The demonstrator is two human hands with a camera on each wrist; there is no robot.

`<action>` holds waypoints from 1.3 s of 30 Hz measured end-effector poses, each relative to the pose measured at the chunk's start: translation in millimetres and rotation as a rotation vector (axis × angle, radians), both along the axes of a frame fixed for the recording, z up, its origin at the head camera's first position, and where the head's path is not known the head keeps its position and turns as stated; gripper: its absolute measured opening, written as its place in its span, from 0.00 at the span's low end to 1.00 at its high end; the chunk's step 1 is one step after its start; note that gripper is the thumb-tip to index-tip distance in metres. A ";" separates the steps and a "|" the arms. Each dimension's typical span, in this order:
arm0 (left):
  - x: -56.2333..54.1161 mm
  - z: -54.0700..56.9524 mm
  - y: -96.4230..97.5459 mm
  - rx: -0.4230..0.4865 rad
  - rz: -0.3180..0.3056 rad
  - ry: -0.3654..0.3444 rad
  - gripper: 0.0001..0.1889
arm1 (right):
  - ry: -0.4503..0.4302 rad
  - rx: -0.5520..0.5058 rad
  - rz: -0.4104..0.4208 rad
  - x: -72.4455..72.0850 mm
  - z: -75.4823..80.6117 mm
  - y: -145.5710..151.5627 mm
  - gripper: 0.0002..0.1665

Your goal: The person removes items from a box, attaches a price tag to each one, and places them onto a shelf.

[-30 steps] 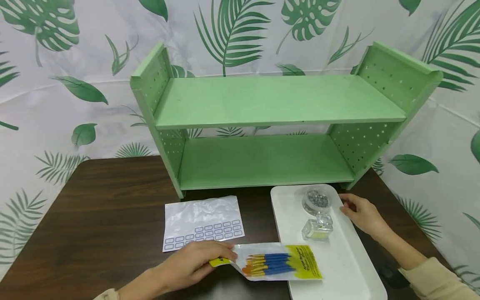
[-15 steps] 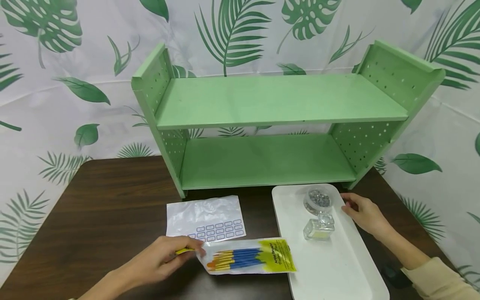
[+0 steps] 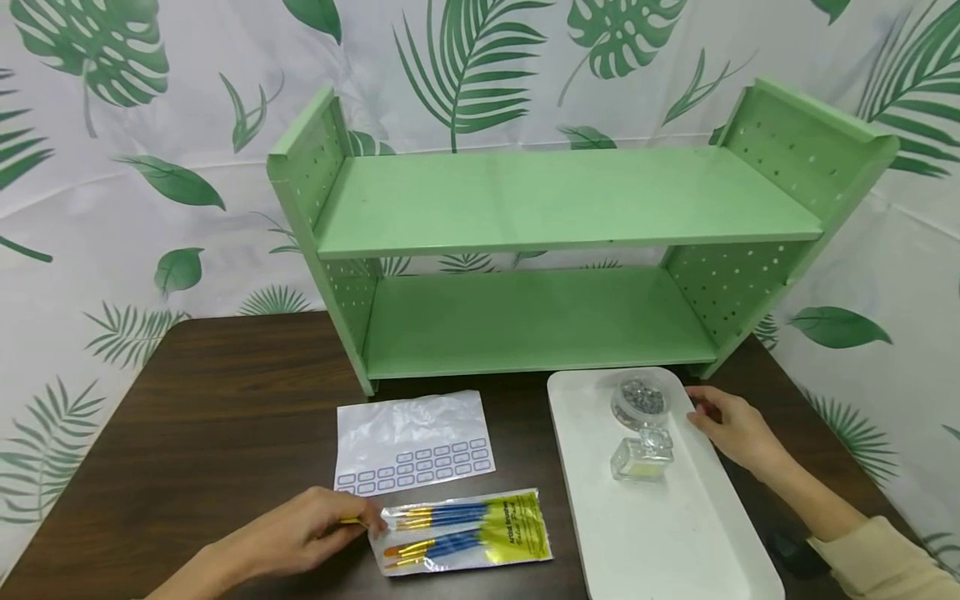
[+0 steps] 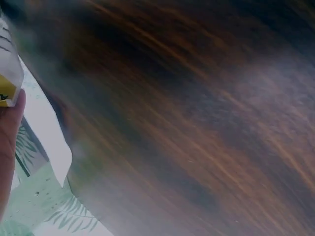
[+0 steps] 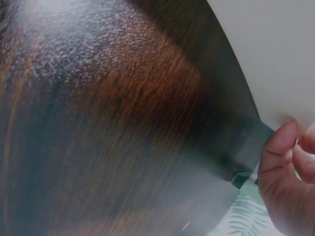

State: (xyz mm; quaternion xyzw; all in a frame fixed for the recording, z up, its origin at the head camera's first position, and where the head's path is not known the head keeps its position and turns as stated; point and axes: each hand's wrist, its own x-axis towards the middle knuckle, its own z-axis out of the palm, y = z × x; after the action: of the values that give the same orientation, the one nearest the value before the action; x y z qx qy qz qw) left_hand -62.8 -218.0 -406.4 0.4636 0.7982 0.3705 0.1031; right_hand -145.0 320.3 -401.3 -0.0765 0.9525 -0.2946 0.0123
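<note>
My left hand pinches the left end of a clear packet of paintbrushes, blue-handled with gold ferrules and a yellow label. The packet lies low over the dark table, left of the white tray. In the left wrist view, a corner of the packet shows by the thumb. My right hand grips the tray's right rim near its far end; the right wrist view shows the thumb against the tray's edge. On the tray stand a round clear tub of grey bits and a square glass bottle.
A white sheet with small blue-outlined labels lies behind the packet. A green two-tier shelf stands at the back, close to the tray's far end. A dark object, partly hidden, lies by the right sleeve.
My left hand has drawn the packet of paintbrushes leftward off the tray and lowered it toward the table. The right hand stays at the tray's rim.
</note>
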 end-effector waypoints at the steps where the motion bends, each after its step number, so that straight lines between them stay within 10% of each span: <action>1: 0.0 -0.7 -0.4 -0.013 -0.004 0.009 0.15 | 0.001 0.004 0.000 0.3 0.0 0.6 0.21; 19: -1.3 -4.3 4.9 -0.117 0.017 0.220 0.19 | 0.002 0.001 0.003 3.6 -2.5 3.7 0.21; 39: 4.4 -0.2 0.4 -0.234 0.118 0.134 0.11 | 0.029 0.009 0.014 1.5 -2.8 1.1 0.21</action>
State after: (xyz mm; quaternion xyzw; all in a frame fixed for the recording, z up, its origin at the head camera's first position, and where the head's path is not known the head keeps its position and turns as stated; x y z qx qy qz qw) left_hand -58.3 -217.6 -406.6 0.4244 0.8668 0.2487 0.0810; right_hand -143.5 321.4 -404.2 -0.0873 0.9533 -0.2891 0.0010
